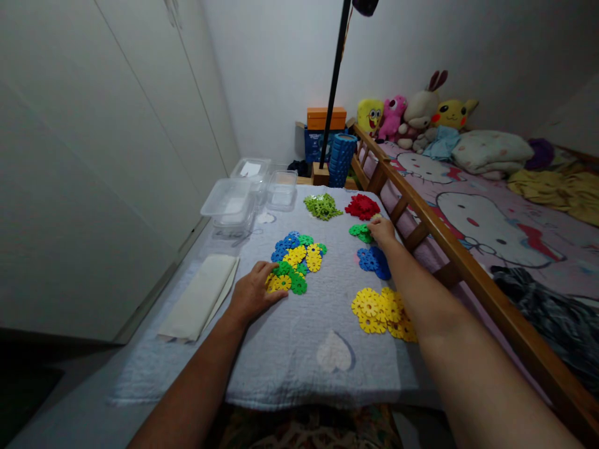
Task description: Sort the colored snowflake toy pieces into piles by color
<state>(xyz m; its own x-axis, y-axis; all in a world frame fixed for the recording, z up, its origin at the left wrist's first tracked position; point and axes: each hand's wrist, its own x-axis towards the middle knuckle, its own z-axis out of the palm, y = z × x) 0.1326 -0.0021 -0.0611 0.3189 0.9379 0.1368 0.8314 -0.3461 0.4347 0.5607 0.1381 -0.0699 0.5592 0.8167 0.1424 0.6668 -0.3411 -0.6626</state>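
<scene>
My left hand [255,288] lies at the near left edge of a mixed heap of flat, notched plastic flower discs. Its thumb and fingers are apart around the yellow discs [282,283] and touch the heap. Blue discs [279,250] and green discs [299,284] are mixed in there too. Over on the right, my right hand [382,232] has its fingertips closed at the edge of a small pile of green discs [359,232], pinching one. Below that hand are a blue pile [369,259], partly behind my forearm, and a larger yellow pile [374,308].
Light green pieces [322,206] and red pieces [362,206] form heaps at the table's far end. Clear plastic boxes [234,209] stand at the back left, a folded cream cloth [199,299] nearer. A wooden bed rail [421,221] borders the right side. A black pole [334,81] rises behind.
</scene>
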